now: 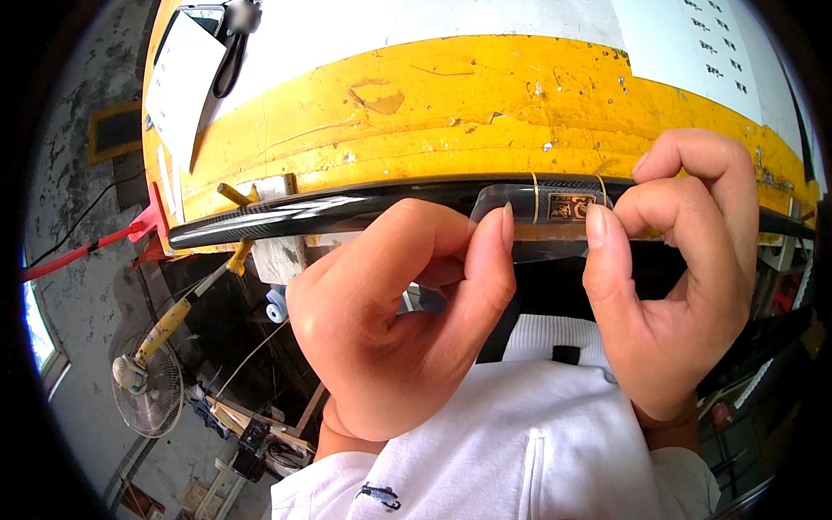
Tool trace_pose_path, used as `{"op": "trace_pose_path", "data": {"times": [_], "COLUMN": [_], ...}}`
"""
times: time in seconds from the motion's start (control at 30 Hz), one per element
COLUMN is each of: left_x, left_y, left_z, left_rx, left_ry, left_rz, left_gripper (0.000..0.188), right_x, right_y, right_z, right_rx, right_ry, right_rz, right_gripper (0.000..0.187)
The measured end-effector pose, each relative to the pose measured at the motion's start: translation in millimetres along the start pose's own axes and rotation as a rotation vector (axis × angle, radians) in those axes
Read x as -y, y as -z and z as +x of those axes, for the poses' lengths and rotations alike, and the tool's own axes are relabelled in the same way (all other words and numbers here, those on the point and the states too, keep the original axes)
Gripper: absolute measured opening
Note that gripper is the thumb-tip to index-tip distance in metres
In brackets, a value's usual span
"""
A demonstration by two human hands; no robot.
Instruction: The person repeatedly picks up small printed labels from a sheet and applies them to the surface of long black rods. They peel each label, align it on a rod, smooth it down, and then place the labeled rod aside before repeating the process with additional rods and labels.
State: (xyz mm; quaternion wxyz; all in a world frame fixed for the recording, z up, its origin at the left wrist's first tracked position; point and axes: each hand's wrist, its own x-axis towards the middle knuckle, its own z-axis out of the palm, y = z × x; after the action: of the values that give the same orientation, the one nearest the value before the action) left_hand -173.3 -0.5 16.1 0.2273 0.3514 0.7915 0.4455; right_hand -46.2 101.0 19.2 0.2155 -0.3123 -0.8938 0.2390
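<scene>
The person's bare left hand [399,321] and right hand [685,286] are raised in front of their white shirt [555,442]. On each hand, thumb and forefinger are pinched together on an end of a small clear film [520,208], which is stretched between them over a glossy black rod [329,211]. A black-and-gold label [572,207] shows between the fingertips, close to the right thumb; two thin gold bands [536,199] cross the rod there. The rod lies left to right along the near edge of a scuffed yellow table [416,104], its thick end at the left by a yellow prong support [236,196]. White paper [186,74] lies far left; a caged fan [149,394] stands near left, beyond the table.
</scene>
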Motion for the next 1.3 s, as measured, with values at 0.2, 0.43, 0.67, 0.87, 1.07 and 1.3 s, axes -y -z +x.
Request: {"op": "trace_pose_path", "data": {"times": [0.2, 0.43, 0.67, 0.87, 1.07, 1.3], "left_x": [0.4, -0.2, 0.0, 1.1, -0.5, -7.0], "left_y": [-0.5, -0.1, 1.2, 0.1, -4.0, 12.7], "left_z": [-0.1, -0.3, -0.8, 1.0, 0.6, 1.3], "left_rx": [-0.012, 0.007, 0.009, 0.018, -0.015, -0.025], "left_ry": [-0.014, 0.011, 0.014, -0.022, 0.000, -0.246], "left_rz": [-0.002, -0.005, -0.013, -0.022, -0.028, 0.516], "left_gripper": [0.020, 0.019, 0.018, 0.020, 0.022, 0.022], "right_x": [-5.5, 0.4, 10.1, 14.7, 8.2, -38.5], "right_y": [0.7, -7.4, -19.0, -29.7, -33.5, 9.7], "right_z": [-4.6, -32.6, -44.4, -45.8, -44.8, -48.1], "right_rx": [-0.060, 0.062, 0.232, 0.145, 0.057, -0.151], "right_ry": [-0.039, 0.212, 0.067, 0.083, 0.071, 0.062], "right_rz": [0.109, -0.030, -0.199, -0.257, -0.321, -0.461], "right_gripper": [0.024, 0.048, 0.065, 0.070, 0.073, 0.048]}}
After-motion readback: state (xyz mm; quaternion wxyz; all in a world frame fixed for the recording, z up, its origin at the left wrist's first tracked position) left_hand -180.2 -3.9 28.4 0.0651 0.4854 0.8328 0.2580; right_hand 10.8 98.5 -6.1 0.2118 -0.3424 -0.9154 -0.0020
